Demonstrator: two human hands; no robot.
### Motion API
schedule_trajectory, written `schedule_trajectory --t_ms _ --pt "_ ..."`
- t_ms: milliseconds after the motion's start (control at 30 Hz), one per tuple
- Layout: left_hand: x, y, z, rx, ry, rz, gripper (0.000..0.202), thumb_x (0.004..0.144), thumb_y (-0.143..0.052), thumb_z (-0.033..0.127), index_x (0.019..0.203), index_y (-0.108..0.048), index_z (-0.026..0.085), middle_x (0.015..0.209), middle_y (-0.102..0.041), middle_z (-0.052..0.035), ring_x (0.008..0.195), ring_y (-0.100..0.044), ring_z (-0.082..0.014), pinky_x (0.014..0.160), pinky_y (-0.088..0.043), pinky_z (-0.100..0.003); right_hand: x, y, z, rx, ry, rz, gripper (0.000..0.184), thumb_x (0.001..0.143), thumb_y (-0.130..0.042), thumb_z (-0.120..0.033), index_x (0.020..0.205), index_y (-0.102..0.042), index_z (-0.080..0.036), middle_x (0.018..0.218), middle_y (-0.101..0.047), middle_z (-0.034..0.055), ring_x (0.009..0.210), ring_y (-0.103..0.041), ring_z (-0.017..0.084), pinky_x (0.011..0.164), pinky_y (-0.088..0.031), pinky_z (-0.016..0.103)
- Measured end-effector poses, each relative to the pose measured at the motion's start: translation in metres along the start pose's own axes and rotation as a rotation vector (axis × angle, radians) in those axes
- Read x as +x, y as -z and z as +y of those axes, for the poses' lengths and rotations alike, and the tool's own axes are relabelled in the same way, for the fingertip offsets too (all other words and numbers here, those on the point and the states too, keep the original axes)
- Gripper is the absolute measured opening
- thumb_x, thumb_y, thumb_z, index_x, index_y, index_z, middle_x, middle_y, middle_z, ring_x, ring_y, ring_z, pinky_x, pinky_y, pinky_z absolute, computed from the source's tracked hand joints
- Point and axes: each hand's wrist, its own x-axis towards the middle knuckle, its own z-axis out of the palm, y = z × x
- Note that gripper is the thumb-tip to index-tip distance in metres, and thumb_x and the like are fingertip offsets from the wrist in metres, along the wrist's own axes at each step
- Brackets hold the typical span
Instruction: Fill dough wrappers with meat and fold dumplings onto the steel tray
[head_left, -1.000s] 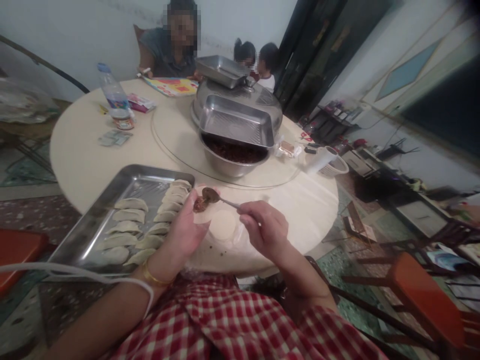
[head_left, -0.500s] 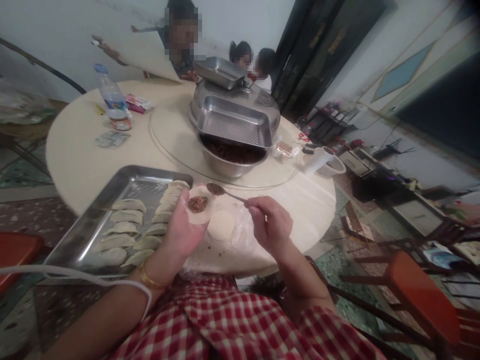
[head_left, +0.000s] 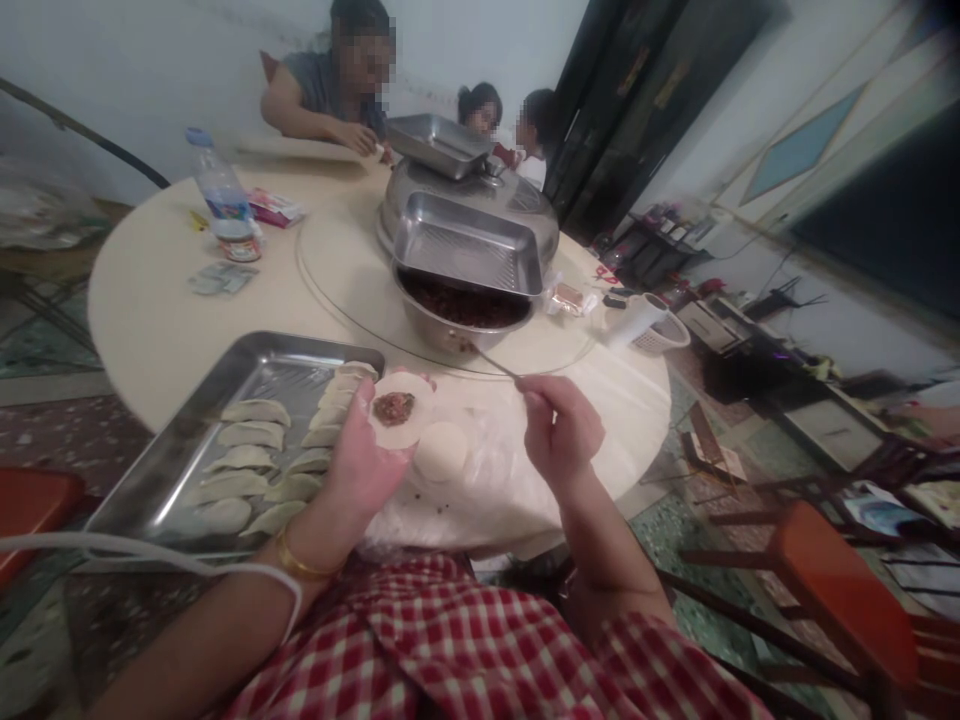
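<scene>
My left hand (head_left: 361,465) cups a round dumpling wrapper (head_left: 409,425) with a dab of brown meat filling (head_left: 394,407) in its middle. My right hand (head_left: 561,430) pinches the handle of a metal spoon (head_left: 495,364), whose bowl end reaches toward the steel bowl of filling (head_left: 463,305). A stack of plain wrappers (head_left: 441,452) lies on the table between my hands. To the left, a steel tray (head_left: 225,395) holds two rows of folded dumplings (head_left: 255,465).
Steel trays (head_left: 469,255) rest over the bowl and on a domed lid on the glass turntable. A water bottle (head_left: 219,190), packets and a white cup (head_left: 637,318) stand on the round table. Three people sit at the far side. Red stools flank me.
My right hand has left the filling on the wrapper and moved the spoon away to the right, toward the bowl. The person across lowered a large sheet onto the table.
</scene>
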Motion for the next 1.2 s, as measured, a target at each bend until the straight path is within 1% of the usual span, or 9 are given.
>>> schedule_trajectory --t_ms 133,200,400,533,733,867,967,1033,1200 --pt "-0.004 -0.002 0.001 0.012 -0.004 -0.006 0.041 0.100 -0.035 0.036 0.087 -0.067 0.015 0.086 -0.075 -0.0107 0.085 -0.072 -0.0193 0.076 -0.059 -0.027 0.008 -0.021 0.039 -0.038 -0.024 0.098 0.011 0.095 -0.051 -0.021 0.101 -0.061 -0.023 0.083 -0.072 0.0026 0.073 -0.067 0.015 0.066 -0.053 0.028" --pt "-0.007 -0.004 0.002 0.010 0.000 -0.014 0.042 0.100 -0.033 0.036 0.089 -0.068 0.014 0.088 -0.075 -0.0118 0.088 -0.072 -0.0202 0.078 -0.059 -0.028 0.013 -0.038 0.065 -0.088 -0.078 0.062 0.018 0.098 -0.046 -0.028 0.097 -0.063 -0.022 0.086 -0.073 0.0037 0.077 -0.067 0.016 0.071 -0.052 0.031" --pt "-0.014 -0.004 0.005 0.023 0.043 -0.084 0.046 0.099 -0.033 0.039 0.090 -0.070 0.013 0.090 -0.076 -0.0124 0.087 -0.072 -0.0229 0.073 -0.061 -0.032 0.018 -0.083 0.137 -0.263 -0.362 -0.303 0.037 0.099 -0.038 -0.038 0.091 -0.069 -0.020 0.089 -0.071 0.0085 0.085 -0.059 0.021 0.085 -0.045 0.037" --pt "-0.015 -0.003 0.003 0.058 0.053 -0.037 0.043 0.099 -0.033 0.035 0.102 -0.070 0.013 0.091 -0.076 -0.0123 0.086 -0.072 -0.0228 0.074 -0.061 -0.033 0.012 -0.090 0.156 -0.287 -0.463 -0.383 0.032 0.097 -0.043 -0.032 0.095 -0.071 -0.017 0.094 -0.070 0.0104 0.092 -0.059 0.023 0.091 -0.043 0.038" --pt "-0.013 -0.006 -0.003 0.112 0.062 0.004 0.035 0.097 -0.035 0.015 0.113 -0.066 0.013 0.083 -0.076 -0.0075 0.080 -0.073 -0.0192 0.069 -0.060 -0.028 -0.006 -0.058 0.146 -0.201 -0.430 -0.220 0.036 0.096 -0.045 -0.041 0.108 -0.067 -0.015 0.107 -0.071 0.0127 0.104 -0.060 0.023 0.097 -0.044 0.039" --pt "-0.013 -0.007 -0.005 0.093 0.082 0.017 0.035 0.099 -0.038 0.026 0.117 -0.064 0.012 0.086 -0.076 -0.0081 0.080 -0.074 -0.0193 0.071 -0.060 -0.028 -0.035 -0.010 0.128 -0.220 -0.488 -0.127 0.038 0.098 -0.039 -0.043 0.110 -0.065 -0.018 0.102 -0.073 0.0103 0.101 -0.061 0.022 0.093 -0.048 0.040" --pt "-0.016 -0.008 -0.008 0.083 0.111 0.028 0.046 0.100 -0.033 0.040 0.117 -0.063 0.009 0.088 -0.077 -0.0108 0.083 -0.074 -0.0216 0.072 -0.061 -0.030 -0.067 0.021 0.119 -0.298 -0.564 -0.217 0.041 0.100 -0.032 -0.040 0.106 -0.066 -0.018 0.102 -0.072 0.0114 0.103 -0.061 0.022 0.092 -0.049 0.040" --pt "-0.019 -0.007 -0.011 0.092 0.148 0.007 0.047 0.100 -0.032 0.040 0.116 -0.063 0.008 0.090 -0.077 -0.0129 0.086 -0.074 -0.0234 0.073 -0.061 -0.032 -0.089 0.033 0.119 -0.363 -0.583 -0.318 0.044 0.100 -0.029 -0.038 0.101 -0.068 -0.018 0.107 -0.071 0.0130 0.107 -0.061 0.023 0.098 -0.046 0.044" --pt "-0.021 -0.001 -0.025 0.083 0.209 -0.035 0.041 0.098 -0.038 0.037 0.117 -0.065 0.013 0.093 -0.077 -0.0116 0.090 -0.073 -0.0246 0.076 -0.062 -0.035 -0.119 0.034 0.126 -0.467 -0.627 -0.559 0.043 0.100 -0.029 -0.036 0.119 -0.062 -0.015 0.110 -0.071 0.0144 0.130 -0.050 0.028 0.114 -0.024 0.055"
